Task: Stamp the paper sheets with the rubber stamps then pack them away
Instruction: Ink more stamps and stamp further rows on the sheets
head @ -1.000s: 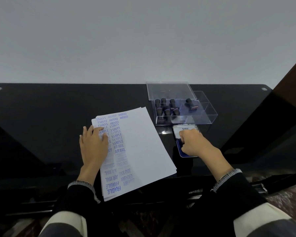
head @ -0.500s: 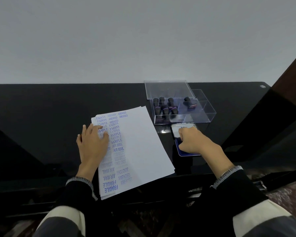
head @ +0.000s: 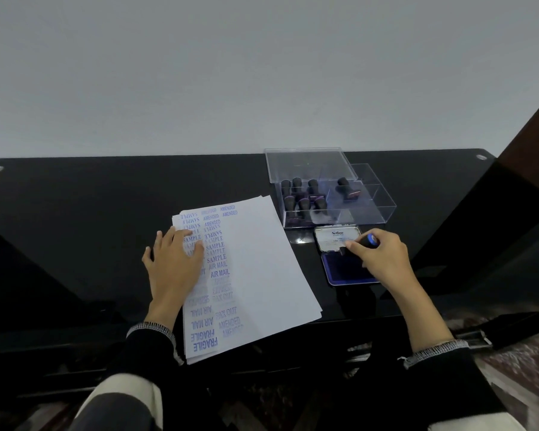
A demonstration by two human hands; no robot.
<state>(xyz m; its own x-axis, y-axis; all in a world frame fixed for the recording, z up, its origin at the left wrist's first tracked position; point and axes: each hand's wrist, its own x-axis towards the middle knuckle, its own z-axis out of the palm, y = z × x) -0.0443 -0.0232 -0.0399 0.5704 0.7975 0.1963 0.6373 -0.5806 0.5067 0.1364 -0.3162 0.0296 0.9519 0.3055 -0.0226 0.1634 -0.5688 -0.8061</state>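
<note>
Paper (head: 262,269) lies in a skewed stack on the black bench (head: 75,213), and the left hand (head: 173,265) rests flat on it with straight fingers, probably to stop the sheets sliding under a press. The top sheet carries two columns of blue marks down its left side: AMENDED, SAMPLE, AIR MAIL, FAX OUT, FRAGILE; its right side is blank. The right hand (head: 383,259) pinches a stamp (head: 369,241) by its dark handle, blue cap up, just above the open ink pad (head: 349,270), seemingly inking it. The clear box (head: 383,209) sits just behind the pad, within easy reach, holding more stamps (head: 302,194), its lid (head: 308,163) propped behind it.
</note>
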